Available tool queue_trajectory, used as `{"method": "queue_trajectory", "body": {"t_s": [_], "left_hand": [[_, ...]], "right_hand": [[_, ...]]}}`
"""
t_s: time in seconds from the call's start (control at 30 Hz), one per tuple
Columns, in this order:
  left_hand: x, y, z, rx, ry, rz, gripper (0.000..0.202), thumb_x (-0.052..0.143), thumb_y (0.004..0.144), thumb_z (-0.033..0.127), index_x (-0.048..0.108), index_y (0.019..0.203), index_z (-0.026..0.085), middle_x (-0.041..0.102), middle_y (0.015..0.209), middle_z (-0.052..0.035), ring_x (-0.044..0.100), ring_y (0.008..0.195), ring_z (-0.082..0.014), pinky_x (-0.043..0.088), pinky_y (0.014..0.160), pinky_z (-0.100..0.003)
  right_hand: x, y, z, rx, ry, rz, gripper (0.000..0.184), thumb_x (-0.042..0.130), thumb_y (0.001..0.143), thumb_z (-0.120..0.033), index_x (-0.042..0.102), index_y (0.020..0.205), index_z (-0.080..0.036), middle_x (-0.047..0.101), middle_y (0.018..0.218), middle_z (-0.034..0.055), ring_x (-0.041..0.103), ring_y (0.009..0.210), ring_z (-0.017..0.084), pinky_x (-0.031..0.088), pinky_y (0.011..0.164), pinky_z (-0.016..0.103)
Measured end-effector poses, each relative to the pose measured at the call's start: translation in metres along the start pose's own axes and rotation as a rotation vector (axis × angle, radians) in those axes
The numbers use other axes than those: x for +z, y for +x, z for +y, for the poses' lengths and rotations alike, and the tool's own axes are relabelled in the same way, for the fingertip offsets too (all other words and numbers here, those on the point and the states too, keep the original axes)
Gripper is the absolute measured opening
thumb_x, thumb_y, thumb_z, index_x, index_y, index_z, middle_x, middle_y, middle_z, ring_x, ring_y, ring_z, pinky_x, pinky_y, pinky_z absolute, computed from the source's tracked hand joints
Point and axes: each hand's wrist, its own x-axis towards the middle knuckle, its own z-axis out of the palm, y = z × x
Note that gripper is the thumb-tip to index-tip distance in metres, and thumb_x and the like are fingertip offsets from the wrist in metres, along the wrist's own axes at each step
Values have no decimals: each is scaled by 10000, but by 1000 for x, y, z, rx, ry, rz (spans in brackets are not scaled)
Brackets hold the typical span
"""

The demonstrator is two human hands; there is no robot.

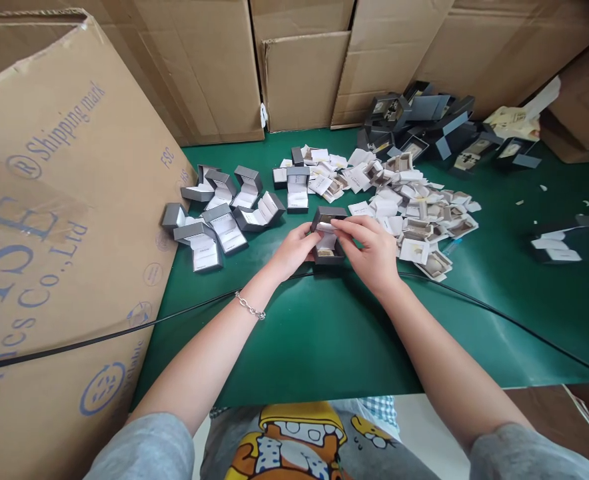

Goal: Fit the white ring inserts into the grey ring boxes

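Note:
A small dark grey hinged jewellery box (330, 260) stands with its lid up on the green table, in front of me. My left hand (293, 252) grips its left side, thumb and fingers closed against the edge. From the right, my right hand (373, 252) reaches over the box, its fingertips pinched at a white insert (325, 227) just inside the lid. A beige-brown patch shows in the base. To the left stand several similar open grey boxes with white linings (228, 230). One more open box (298, 190) stands behind the held one.
Loose white and beige inserts (414, 200) are heaped to the right. Dark boxes (424, 117) pile up at the back, and another open box (557, 247) lies far right. A black cable (199, 307) crosses the table. Large cartons (69, 220) border the left and back.

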Motion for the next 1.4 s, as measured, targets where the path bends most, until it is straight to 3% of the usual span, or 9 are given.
{"method": "queue_trajectory", "body": {"t_s": [0.43, 0.6, 0.8, 1.13, 1.4], "left_hand": [[-1, 1, -2, 10, -25, 8, 271, 583, 750, 301, 595, 1002, 201, 649, 889, -21, 613, 746, -128, 504, 640, -230], [-3, 2, -4, -1, -8, 8, 317, 573, 757, 300, 581, 1061, 207, 654, 930, -37, 620, 770, -142, 507, 645, -241], [-1, 1, -1, -6, -65, 10, 339, 599, 751, 283, 567, 1081, 212, 649, 951, -30, 623, 805, -139, 520, 689, -256], [0, 1, -1, 26, -180, 37, 324, 660, 724, 371, 628, 977, 171, 677, 878, -29, 620, 760, -126, 491, 696, -233], [1, -1, 4, 11, -186, 56, 353, 684, 702, 347, 613, 990, 156, 657, 804, -20, 604, 693, -107, 467, 638, -216]], "right_hand": [[-1, -3, 7, -29, -195, -93, 249, 434, 900, -230, 675, 957, -247, 646, 923, 55, 604, 811, 160, 474, 654, 262], [-5, 0, 9, -84, -330, -116, 273, 440, 902, -245, 658, 1065, -261, 613, 922, 80, 555, 772, 177, 442, 669, 303], [-10, 3, 5, -171, -491, -180, 354, 405, 893, -153, 599, 1174, -246, 593, 1025, 102, 525, 855, 205, 434, 705, 328], [-8, 3, -1, -242, -465, -344, 448, 363, 876, -102, 501, 1283, -230, 543, 1139, 121, 485, 995, 233, 449, 831, 361], [-8, 3, -5, -237, -400, -322, 465, 353, 837, -48, 550, 1223, -213, 534, 1142, 124, 468, 1019, 235, 440, 867, 369]]}}
